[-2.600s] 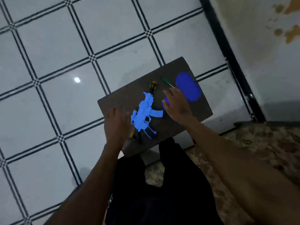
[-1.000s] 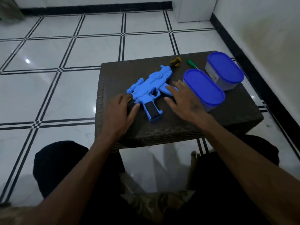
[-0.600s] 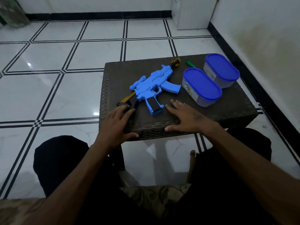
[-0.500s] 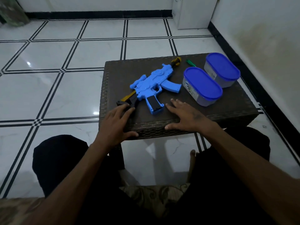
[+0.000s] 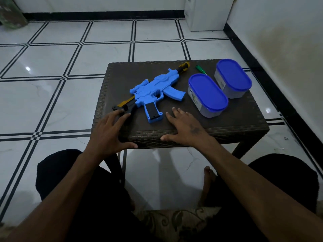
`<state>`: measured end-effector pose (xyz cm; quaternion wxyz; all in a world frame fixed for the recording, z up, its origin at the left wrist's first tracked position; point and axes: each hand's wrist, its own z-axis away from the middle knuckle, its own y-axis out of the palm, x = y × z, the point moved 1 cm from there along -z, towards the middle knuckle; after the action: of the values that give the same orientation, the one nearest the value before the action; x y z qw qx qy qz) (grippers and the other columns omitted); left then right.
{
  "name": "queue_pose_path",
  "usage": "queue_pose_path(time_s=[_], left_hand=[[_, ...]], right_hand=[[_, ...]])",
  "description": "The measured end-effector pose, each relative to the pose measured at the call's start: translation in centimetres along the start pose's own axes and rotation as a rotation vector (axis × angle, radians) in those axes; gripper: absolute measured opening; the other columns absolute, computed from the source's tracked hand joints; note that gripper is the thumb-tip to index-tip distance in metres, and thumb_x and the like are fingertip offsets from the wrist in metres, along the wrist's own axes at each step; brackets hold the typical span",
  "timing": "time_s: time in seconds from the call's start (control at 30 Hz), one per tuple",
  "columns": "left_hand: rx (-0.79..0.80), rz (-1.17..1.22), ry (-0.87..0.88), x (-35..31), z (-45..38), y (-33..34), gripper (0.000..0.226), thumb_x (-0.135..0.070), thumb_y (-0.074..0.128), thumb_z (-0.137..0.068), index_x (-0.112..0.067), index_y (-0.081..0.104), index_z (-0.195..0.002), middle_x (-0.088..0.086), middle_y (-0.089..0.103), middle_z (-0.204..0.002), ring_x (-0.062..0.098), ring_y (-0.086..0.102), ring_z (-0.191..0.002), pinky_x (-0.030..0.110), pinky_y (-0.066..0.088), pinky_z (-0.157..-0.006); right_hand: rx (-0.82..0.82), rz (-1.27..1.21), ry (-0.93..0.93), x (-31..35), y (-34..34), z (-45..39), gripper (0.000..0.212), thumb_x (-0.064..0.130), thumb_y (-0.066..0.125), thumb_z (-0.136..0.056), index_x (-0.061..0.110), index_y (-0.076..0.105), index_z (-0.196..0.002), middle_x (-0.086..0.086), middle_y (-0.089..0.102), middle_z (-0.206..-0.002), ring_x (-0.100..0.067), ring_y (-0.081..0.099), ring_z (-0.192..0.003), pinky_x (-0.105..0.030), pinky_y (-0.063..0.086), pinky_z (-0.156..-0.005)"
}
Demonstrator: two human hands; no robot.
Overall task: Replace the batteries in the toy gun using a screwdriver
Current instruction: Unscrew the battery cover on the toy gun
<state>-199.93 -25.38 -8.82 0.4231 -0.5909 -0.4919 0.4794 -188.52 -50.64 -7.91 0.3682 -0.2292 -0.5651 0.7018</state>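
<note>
On the table (image 5: 244, 117), 2 lidded tubs (image 5: 208, 96), contents unclear.

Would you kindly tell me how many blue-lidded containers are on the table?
2. The nearer container stands right of the toy gun; the farther container stands just behind it, toward the table's right edge. None looks hidden.

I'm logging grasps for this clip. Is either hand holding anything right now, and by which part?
Nothing is held. Left hand and right hand lie flat on the table, beside the toy gun.
</note>
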Motion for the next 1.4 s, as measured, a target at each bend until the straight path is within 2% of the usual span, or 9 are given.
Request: queue_pose_path(time_s=[0.07, 0.13, 0.23, 0.4, 0.5, 0.7, 1.13, 1.27, 1.4], left_hand=[[-0.072, 0.028, 0.032, -1.6, -1.3, -0.6, 0.094, -0.080, 0.052, -0.069, -0.024, 0.041, -0.143, 0.004, 0.038, -0.147, 0.026, 0.038, -0.133, 0.042, 0.033, -0.109], [-0.168, 0.094, 0.057, -3.7, -3.2, -1.1, 0.075, -0.069, 0.047, -0.082, -0.022, 0.045, -0.140, 0.004, 0.041, -0.144, 0.024, 0.040, -0.132, 0.039, 0.032, -0.109], [-0.241, 0.209, 0.039, -7.4, -6.9, -1.1, 0.056, -0.054, 0.046, -0.090, -0.019, 0.050, -0.134, 0.004, 0.045, -0.139, 0.023, 0.045, -0.127, 0.039, 0.041, -0.103], [-0.256, 0.270, 0.075, -12.4, -12.0, -0.1, 0.042, -0.041, 0.053, -0.092, -0.019, 0.055, -0.128, 0.002, 0.052, -0.130, 0.021, 0.047, -0.123, 0.038, 0.044, -0.098], [-0.175, 0.219, 0.067, -13.0, -14.2, 0.7, 0.040, -0.041, 0.053, -0.093, -0.020, 0.057, -0.127, 0.004, 0.053, -0.130, 0.023, 0.047, -0.124, 0.039, 0.041, -0.100], [-0.105, 0.100, 0.035, -11.3, -16.5, 2.7, 0.039, -0.037, 0.059, -0.090, -0.016, 0.061, -0.123, 0.006, 0.055, -0.129, 0.028, 0.048, -0.123, 0.042, 0.038, -0.099], [-0.071, 0.112, 0.019, -10.1, -17.6, 3.7, 0.028, -0.041, 0.055, -0.090, -0.025, 0.062, -0.111, -0.005, 0.058, -0.117, 0.017, 0.054, -0.109, 0.034, 0.047, -0.088], [-0.081, 0.123, -0.001, -10.4, -17.4, 3.5, 0.028, -0.040, 0.054, -0.092, -0.024, 0.062, -0.113, -0.004, 0.058, -0.120, 0.017, 0.054, -0.109, 0.033, 0.046, -0.088], [-0.086, 0.114, -0.043, -10.6, -16.4, 3.2, 0.033, -0.039, 0.057, -0.091, -0.020, 0.062, -0.117, 0.000, 0.056, -0.125, 0.021, 0.052, -0.114, 0.036, 0.044, -0.092]], right_hand=[[0.022, -0.049, 0.002, -0.3, -0.6, 0.4, 0.097, 0.079, 0.045, -0.080, 0.023, 0.020, -0.156, -0.008, 0.013, -0.164, -0.025, 0.015, -0.150, -0.044, 0.019, -0.121], [-0.033, -0.223, 0.013, -1.2, -2.1, 1.0, 0.075, 0.071, 0.048, -0.086, 0.025, 0.045, -0.145, -0.004, 0.040, -0.153, -0.021, 0.038, -0.139, -0.043, 0.035, -0.114], [-0.420, -0.429, 0.098, -4.7, -5.4, 1.6, 0.034, 0.044, 0.055, -0.095, 0.021, 0.068, -0.116, 0.003, 0.068, -0.115, -0.012, 0.061, -0.102, -0.039, 0.053, -0.090], [-0.853, -0.416, 0.272, -12.8, -10.1, 1.7, 0.019, 0.020, 0.058, -0.093, 0.011, 0.071, -0.102, -0.007, 0.072, -0.097, -0.020, 0.066, -0.089, -0.033, 0.054, -0.081], [-0.774, -0.282, 0.341, -17.4, -10.5, -0.2, 0.032, 0.029, 0.058, -0.089, 0.014, 0.068, -0.115, -0.013, 0.067, -0.112, -0.030, 0.060, -0.107, -0.039, 0.049, -0.091], [-0.306, -0.240, 0.526, -22.5, -7.8, -4.2, 0.069, 0.052, 0.063, -0.086, 0.030, 0.041, -0.147, -0.017, 0.038, -0.149, -0.038, 0.039, -0.135, -0.050, 0.036, -0.110], [-0.304, -0.191, 0.496, -23.5, -10.4, -10.2, 0.070, 0.054, 0.062, -0.087, 0.026, 0.041, -0.147, -0.016, 0.035, -0.152, -0.038, 0.033, -0.138, -0.053, 0.033, -0.112], [-0.560, -0.244, 0.408, -18.4, -10.9, -6.6, 0.064, 0.060, 0.050, -0.091, 0.024, 0.043, -0.144, -0.011, 0.043, -0.147, -0.031, 0.041, -0.134, -0.049, 0.040, -0.108], [-0.246, -0.333, 0.343, -12.4, -9.1, -2.6, 0.084, 0.073, 0.051, -0.082, 0.039, 0.020, -0.152, -0.007, 0.026, -0.159, -0.029, 0.032, -0.143, -0.050, 0.040, -0.105]])
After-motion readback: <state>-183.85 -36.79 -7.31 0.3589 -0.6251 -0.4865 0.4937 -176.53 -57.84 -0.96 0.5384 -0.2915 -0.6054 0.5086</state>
